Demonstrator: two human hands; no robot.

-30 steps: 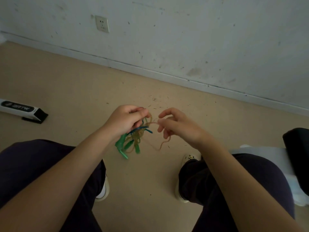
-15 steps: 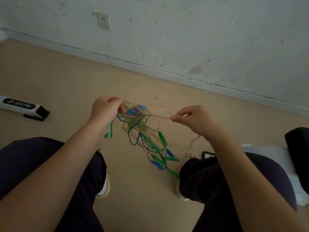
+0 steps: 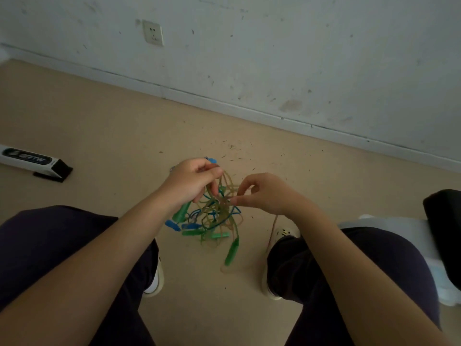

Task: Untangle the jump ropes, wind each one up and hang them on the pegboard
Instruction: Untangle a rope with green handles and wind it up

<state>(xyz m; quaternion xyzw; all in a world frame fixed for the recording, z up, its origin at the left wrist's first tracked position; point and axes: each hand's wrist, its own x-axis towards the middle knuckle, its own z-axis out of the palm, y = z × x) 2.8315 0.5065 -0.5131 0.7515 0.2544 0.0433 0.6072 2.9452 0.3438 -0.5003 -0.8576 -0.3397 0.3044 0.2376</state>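
A tangle of jump ropes (image 3: pixel 216 214) hangs in the air between my knees: thin tan and blue cords with several green handles (image 3: pixel 231 252) and blue handles (image 3: pixel 172 225) dangling below. My left hand (image 3: pixel 192 181) grips the top of the bundle, fingers curled round the cords and a green handle under the palm. My right hand (image 3: pixel 262 193) pinches a tan cord at the bundle's right side between thumb and fingertips. A pale cord (image 3: pixel 272 231) trails down from that hand toward my right shoe. No pegboard is in view.
I sit over a beige floor (image 3: pixel 112 131) with a grey wall and a socket (image 3: pixel 152 32) ahead. A white and black box (image 3: pixel 32 163) lies on the floor at left. A black object (image 3: pixel 444 231) on something white stands at right.
My hands, spread apart with a tan cord stretched between them half a second ago, have come back together. The bundle hangs bunched under them, handles swung below centre.
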